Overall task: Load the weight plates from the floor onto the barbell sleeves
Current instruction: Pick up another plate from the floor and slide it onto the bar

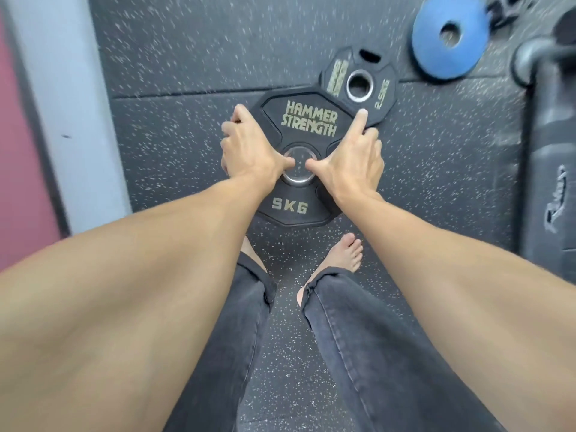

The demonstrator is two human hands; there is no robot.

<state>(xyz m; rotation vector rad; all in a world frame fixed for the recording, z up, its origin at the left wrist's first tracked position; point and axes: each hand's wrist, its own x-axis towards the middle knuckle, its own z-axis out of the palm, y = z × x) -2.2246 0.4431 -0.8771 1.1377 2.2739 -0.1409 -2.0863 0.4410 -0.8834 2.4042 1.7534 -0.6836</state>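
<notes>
A black 5 kg plate (307,120) marked HAMMER STRENGTH lies flat on the speckled rubber floor in front of my feet. My left hand (249,148) grips its left edge, thumb at the steel centre hole. My right hand (355,157) grips its right side, thumb at the hole and index finger stretched toward the upper rim. A smaller black 2.5 kg plate (381,88) lies just behind it, its near edge under or against the bigger plate. Farther back right lies a blue plate (436,54). A barbell sleeve end (530,57) shows blurred at the right edge.
A dark padded bench or rack part (551,182) stands along the right side. A grey and red wall (46,120) runs down the left. My bare feet (349,254) stand just behind the plate on the floor mat.
</notes>
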